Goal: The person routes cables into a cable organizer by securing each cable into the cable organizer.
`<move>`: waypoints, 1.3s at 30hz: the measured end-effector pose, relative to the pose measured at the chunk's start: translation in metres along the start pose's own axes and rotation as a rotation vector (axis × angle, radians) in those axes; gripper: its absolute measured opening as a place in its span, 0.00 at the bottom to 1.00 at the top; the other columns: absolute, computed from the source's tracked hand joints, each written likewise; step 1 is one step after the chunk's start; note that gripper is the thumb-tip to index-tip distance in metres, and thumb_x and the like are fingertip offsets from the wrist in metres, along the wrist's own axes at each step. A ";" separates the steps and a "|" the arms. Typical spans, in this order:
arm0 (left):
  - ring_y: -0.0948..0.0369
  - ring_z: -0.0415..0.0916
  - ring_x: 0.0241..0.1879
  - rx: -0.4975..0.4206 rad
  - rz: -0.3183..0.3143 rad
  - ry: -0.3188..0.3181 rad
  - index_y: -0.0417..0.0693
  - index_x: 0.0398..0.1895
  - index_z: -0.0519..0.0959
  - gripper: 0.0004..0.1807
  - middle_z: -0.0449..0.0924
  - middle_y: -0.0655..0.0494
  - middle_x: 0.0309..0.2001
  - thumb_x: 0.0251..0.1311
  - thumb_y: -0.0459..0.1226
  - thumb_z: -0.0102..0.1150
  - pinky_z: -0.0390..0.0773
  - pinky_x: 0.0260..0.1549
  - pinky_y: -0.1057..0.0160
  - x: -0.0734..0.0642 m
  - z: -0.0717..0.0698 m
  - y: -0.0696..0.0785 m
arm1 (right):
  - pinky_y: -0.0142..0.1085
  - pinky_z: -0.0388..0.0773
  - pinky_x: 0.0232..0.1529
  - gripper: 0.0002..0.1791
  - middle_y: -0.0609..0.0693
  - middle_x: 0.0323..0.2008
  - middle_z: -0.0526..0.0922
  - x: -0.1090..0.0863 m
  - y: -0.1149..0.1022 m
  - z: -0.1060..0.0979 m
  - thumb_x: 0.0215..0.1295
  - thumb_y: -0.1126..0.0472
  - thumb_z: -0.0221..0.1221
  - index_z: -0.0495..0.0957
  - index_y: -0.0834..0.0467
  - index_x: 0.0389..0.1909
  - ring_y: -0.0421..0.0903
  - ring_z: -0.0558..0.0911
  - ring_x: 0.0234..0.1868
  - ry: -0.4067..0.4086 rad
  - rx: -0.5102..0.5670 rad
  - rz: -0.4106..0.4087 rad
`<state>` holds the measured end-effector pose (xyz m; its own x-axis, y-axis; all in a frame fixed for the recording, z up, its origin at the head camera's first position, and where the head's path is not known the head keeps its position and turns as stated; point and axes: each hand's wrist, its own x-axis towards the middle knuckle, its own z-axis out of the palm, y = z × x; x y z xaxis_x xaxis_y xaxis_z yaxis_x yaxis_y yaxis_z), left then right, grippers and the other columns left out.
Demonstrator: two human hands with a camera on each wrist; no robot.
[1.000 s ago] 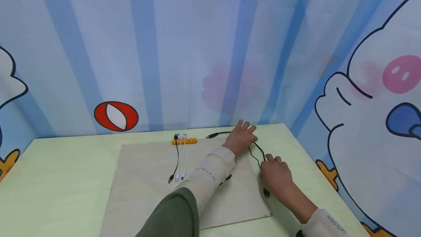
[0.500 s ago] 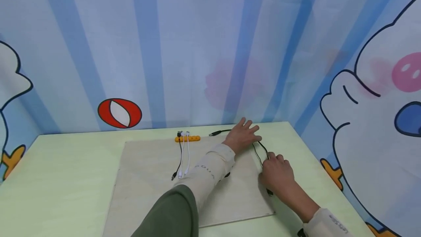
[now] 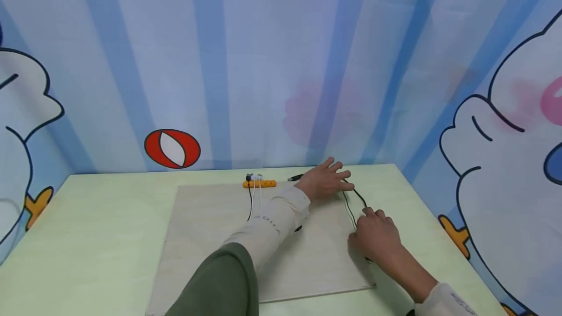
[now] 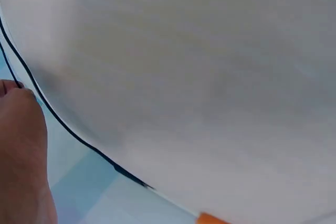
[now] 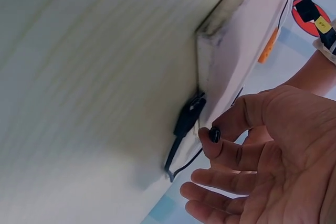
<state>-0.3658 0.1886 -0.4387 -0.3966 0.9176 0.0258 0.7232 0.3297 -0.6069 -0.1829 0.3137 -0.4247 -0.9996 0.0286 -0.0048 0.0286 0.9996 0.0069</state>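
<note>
My right hand [image 3: 376,234] pinches a small black cable end [image 5: 214,135] between thumb and index finger. The other fingers curl loosely. A black connector [image 5: 190,114] lies below it at the board's corner, its lead bent in a loop. My left hand [image 3: 324,181] is at the board's far right edge, with several fingers spread. In the left wrist view its fingertips [image 4: 21,88] pinch a thin black cable [image 4: 10,69]. A thicker black cable [image 4: 58,118] runs along the board's edge to a plug [image 4: 131,176]. In the head view both cables stretch between the hands.
An orange cable clip [image 3: 260,184] at the back holds one black and two white cables [image 3: 253,191], partly hidden by my left sleeve. A pale board [image 3: 316,267] lies on the light table [image 3: 105,223]. A printed curtain [image 3: 263,62] closes off the back.
The scene has shifted right in the head view as the camera turns. My left sleeve now covers the lower ends of the clipped cables. Both hands keep nearly the same place by the cables.
</note>
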 end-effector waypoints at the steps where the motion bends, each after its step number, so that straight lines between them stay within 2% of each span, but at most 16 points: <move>1: 0.56 0.68 0.80 -0.006 0.008 -0.004 0.77 0.79 0.66 0.23 0.69 0.66 0.80 0.94 0.39 0.41 0.65 0.86 0.49 -0.003 -0.001 -0.003 | 0.65 0.83 0.59 0.10 0.70 0.66 0.85 0.000 -0.001 -0.001 0.70 0.60 0.66 0.89 0.64 0.34 0.71 0.83 0.59 0.000 0.000 -0.004; 10: 0.56 0.68 0.80 0.012 0.054 0.011 0.77 0.79 0.65 0.21 0.68 0.67 0.81 0.93 0.43 0.44 0.64 0.86 0.49 -0.016 0.007 -0.014 | 0.65 0.84 0.56 0.10 0.68 0.63 0.87 -0.003 -0.010 -0.005 0.66 0.60 0.66 0.88 0.63 0.30 0.70 0.84 0.56 0.013 -0.006 -0.047; 17: 0.57 0.67 0.80 -0.009 0.055 0.033 0.77 0.78 0.66 0.20 0.68 0.67 0.80 0.94 0.43 0.41 0.64 0.86 0.50 -0.023 0.002 -0.013 | 0.65 0.84 0.50 0.10 0.68 0.57 0.88 -0.007 -0.013 -0.003 0.65 0.61 0.66 0.88 0.62 0.28 0.68 0.83 0.49 0.028 0.011 -0.075; 21: 0.58 0.66 0.81 -0.018 0.047 0.013 0.79 0.79 0.66 0.20 0.67 0.68 0.80 0.94 0.45 0.41 0.63 0.86 0.49 -0.030 0.004 -0.018 | 0.65 0.83 0.49 0.10 0.66 0.54 0.88 -0.005 -0.018 -0.002 0.66 0.61 0.65 0.87 0.62 0.27 0.67 0.82 0.47 0.016 0.027 -0.097; 24: 0.58 0.66 0.80 -0.008 0.044 0.001 0.79 0.79 0.66 0.20 0.67 0.68 0.81 0.94 0.45 0.41 0.64 0.85 0.49 -0.037 0.006 -0.024 | 0.65 0.84 0.49 0.10 0.65 0.53 0.88 -0.001 -0.025 -0.001 0.66 0.61 0.66 0.88 0.64 0.30 0.67 0.83 0.47 0.014 0.032 -0.116; 26: 0.57 0.66 0.80 0.001 0.047 -0.008 0.79 0.79 0.66 0.20 0.67 0.68 0.81 0.94 0.45 0.42 0.64 0.85 0.48 -0.041 0.006 -0.027 | 0.65 0.84 0.51 0.11 0.66 0.55 0.88 -0.001 -0.029 -0.002 0.67 0.61 0.66 0.89 0.66 0.35 0.68 0.84 0.50 0.014 0.034 -0.125; 30: 0.57 0.66 0.81 0.022 0.050 -0.020 0.79 0.78 0.66 0.20 0.66 0.67 0.81 0.92 0.45 0.46 0.64 0.86 0.48 -0.051 0.003 -0.034 | 0.67 0.85 0.55 0.11 0.68 0.60 0.88 0.000 -0.037 -0.004 0.67 0.61 0.67 0.90 0.67 0.37 0.71 0.85 0.54 0.031 0.036 -0.150; 39: 0.56 0.65 0.82 0.019 0.034 -0.066 0.80 0.76 0.69 0.20 0.66 0.66 0.82 0.92 0.44 0.49 0.64 0.87 0.47 -0.078 0.003 -0.051 | 0.64 0.86 0.52 0.08 0.66 0.60 0.88 0.004 -0.062 -0.004 0.66 0.63 0.66 0.88 0.63 0.31 0.70 0.85 0.54 0.056 0.052 -0.209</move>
<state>-0.3738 0.0989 -0.4121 -0.4091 0.9113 -0.0469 0.7263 0.2940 -0.6213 -0.1885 0.2516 -0.4210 -0.9825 -0.1778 0.0552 -0.1801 0.9829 -0.0396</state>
